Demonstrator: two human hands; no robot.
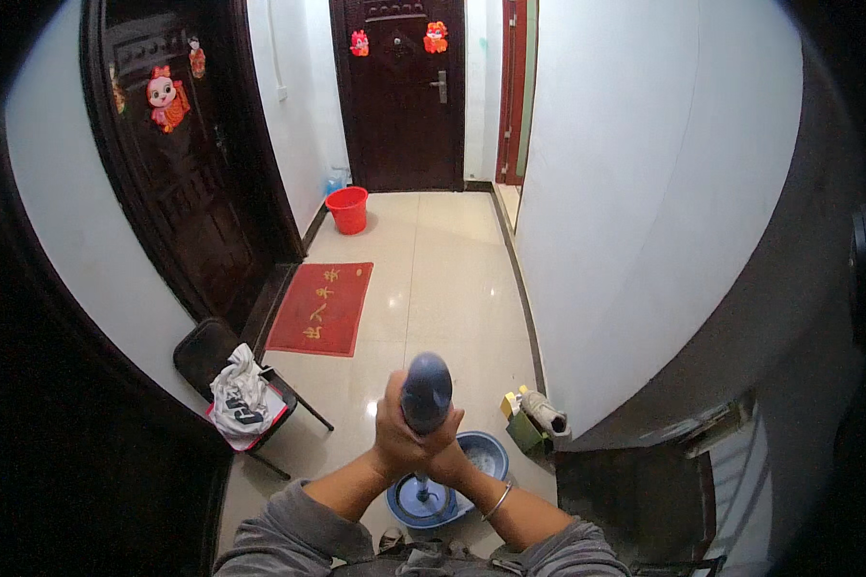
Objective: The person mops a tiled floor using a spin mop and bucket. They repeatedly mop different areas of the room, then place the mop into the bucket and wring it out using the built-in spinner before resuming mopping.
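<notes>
Both hands are wrapped around the upper part of an upright mop handle (427, 393) with a rounded blue-grey end, which points up at the camera. My left hand (395, 429) grips it from the left, and my right hand (444, 443) closes on it from the right, touching the left. Below the hands, the pole runs down into the round left part of a blue spin-mop bucket (504, 469) on the tiled floor. Its other basin shows whitish liquid or foam. The hands hide much of the pole. A metal bangle (496, 503) circles my right wrist.
A black chair (206, 353) holding crumpled white cloth (239, 400) stands at left. Pale shoes (545, 412) rest on a green and yellow box (525, 433) by the right wall. Farther off lie a red doormat (343, 310) and a red bucket (348, 210), near dark doors (400, 115).
</notes>
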